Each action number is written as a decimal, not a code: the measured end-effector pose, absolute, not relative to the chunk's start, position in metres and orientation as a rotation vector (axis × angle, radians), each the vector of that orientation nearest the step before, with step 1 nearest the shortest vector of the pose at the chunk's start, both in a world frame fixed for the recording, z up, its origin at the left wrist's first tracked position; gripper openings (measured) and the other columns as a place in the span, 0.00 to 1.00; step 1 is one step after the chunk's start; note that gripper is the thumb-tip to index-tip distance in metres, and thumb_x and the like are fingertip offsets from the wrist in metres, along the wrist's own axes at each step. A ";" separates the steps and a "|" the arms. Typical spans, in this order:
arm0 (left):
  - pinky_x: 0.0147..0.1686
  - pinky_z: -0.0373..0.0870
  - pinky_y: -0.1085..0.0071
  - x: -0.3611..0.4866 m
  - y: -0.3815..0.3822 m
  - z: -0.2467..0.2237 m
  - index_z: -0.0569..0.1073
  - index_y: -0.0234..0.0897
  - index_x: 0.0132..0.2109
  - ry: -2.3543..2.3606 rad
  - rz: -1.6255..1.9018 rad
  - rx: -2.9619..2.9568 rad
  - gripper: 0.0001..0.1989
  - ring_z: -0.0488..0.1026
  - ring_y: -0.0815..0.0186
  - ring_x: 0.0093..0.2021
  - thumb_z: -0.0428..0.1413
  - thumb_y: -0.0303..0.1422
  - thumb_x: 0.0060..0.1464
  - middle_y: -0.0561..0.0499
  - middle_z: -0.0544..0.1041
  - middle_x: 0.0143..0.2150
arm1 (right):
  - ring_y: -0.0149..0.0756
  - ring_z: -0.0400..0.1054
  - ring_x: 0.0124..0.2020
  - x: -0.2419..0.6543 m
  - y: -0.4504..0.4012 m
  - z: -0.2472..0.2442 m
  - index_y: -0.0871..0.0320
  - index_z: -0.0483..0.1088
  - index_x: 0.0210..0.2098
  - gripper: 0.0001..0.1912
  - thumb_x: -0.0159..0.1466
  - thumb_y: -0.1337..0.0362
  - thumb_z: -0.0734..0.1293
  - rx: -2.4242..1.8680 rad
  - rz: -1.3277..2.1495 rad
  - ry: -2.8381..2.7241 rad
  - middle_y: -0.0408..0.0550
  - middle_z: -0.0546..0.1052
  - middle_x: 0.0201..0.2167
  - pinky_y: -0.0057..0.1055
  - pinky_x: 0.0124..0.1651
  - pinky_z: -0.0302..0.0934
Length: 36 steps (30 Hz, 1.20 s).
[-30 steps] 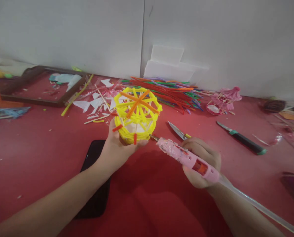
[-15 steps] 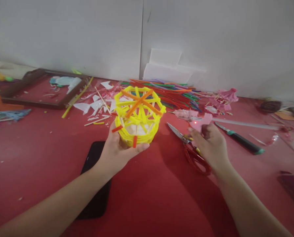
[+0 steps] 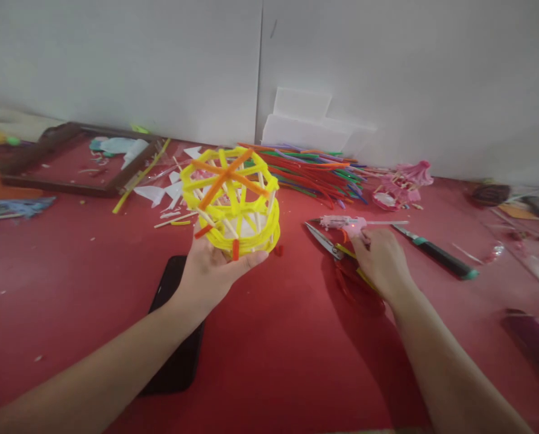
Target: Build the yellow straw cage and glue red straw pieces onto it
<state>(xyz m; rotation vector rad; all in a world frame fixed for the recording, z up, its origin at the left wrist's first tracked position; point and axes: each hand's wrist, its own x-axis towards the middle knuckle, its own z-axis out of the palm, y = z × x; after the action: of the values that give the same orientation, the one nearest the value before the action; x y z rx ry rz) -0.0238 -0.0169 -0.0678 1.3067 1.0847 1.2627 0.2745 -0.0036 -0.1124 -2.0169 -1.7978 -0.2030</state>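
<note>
My left hand [image 3: 215, 268] is wrapped round the base of a round yellow pipe-cleaner cage [image 3: 251, 238] with thin wooden sticks as uprights. Orange strips cross its top and short red-orange pieces stick out low on its side. My right hand [image 3: 382, 259] is closed at the handle of a pink hot glue gun [image 3: 347, 224], which lies on its side with a small red light lit. Red-handled scissors [image 3: 324, 240], partly under the right hand, lie with a yellow pipe cleaner [image 3: 345, 250] across them. A green-and-black craft knife [image 3: 445, 256] lies to the right.
A black phone [image 3: 179, 355] lies under my left forearm on the red table [image 3: 269, 374]. Behind are many coloured pipe cleaners [image 3: 315, 175], white paper scraps [image 3: 152, 194], a brown frame [image 3: 61, 188] and a pink stick model [image 3: 403, 184] by the wall.
The cage has moved left and slightly up in my left hand. The glue gun, tilted before, now lies flatter on the table, with my right hand slightly further left and lower.
</note>
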 end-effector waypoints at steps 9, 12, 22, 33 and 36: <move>0.61 0.67 0.63 -0.024 -0.014 -0.072 0.75 0.41 0.50 1.044 1.310 1.264 0.19 0.75 0.59 0.55 0.64 0.29 0.50 0.53 0.80 0.51 | 0.48 0.50 0.68 0.185 -0.021 -0.100 0.56 0.63 0.62 0.29 0.63 0.77 0.57 -1.255 -0.035 -2.422 0.54 0.61 0.66 0.52 0.66 0.53; 0.62 0.66 0.60 -0.026 -0.013 -0.072 0.74 0.41 0.51 1.027 1.293 1.284 0.20 0.74 0.58 0.56 0.64 0.28 0.50 0.52 0.79 0.52 | 0.45 0.48 0.70 0.172 -0.017 -0.110 0.62 0.61 0.64 0.32 0.61 0.79 0.53 -1.150 0.139 -2.606 0.54 0.60 0.67 0.48 0.68 0.53; 0.55 0.72 0.55 -0.026 -0.013 -0.072 0.78 0.38 0.39 1.142 1.150 1.371 0.12 0.77 0.52 0.50 0.67 0.34 0.44 0.46 0.81 0.48 | 0.37 0.72 0.50 0.203 -0.033 -0.105 0.56 0.74 0.52 0.23 0.65 0.78 0.56 -1.149 0.398 -2.433 0.51 0.78 0.48 0.39 0.54 0.70; 0.55 0.73 0.57 -0.036 -0.015 -0.087 0.76 0.44 0.50 0.846 0.896 1.070 0.22 0.76 0.53 0.53 0.67 0.32 0.45 0.47 0.81 0.50 | 0.40 0.72 0.47 0.202 -0.034 -0.103 0.58 0.74 0.47 0.12 0.66 0.71 0.63 -1.128 0.364 -2.497 0.54 0.77 0.44 0.40 0.52 0.70; 0.57 0.71 0.56 -0.036 -0.014 -0.085 0.76 0.45 0.48 0.839 0.892 0.973 0.22 0.75 0.52 0.54 0.67 0.32 0.42 0.47 0.81 0.50 | 0.40 0.73 0.43 0.202 -0.035 -0.106 0.58 0.75 0.45 0.11 0.67 0.71 0.62 -1.097 0.311 -2.501 0.54 0.78 0.41 0.40 0.48 0.71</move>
<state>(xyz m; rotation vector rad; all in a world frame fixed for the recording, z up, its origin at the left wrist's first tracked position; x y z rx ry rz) -0.0355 -0.0143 -0.0848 0.9727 0.8394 0.8918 0.2020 -0.0348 -0.1064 -1.0973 -2.5010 0.3105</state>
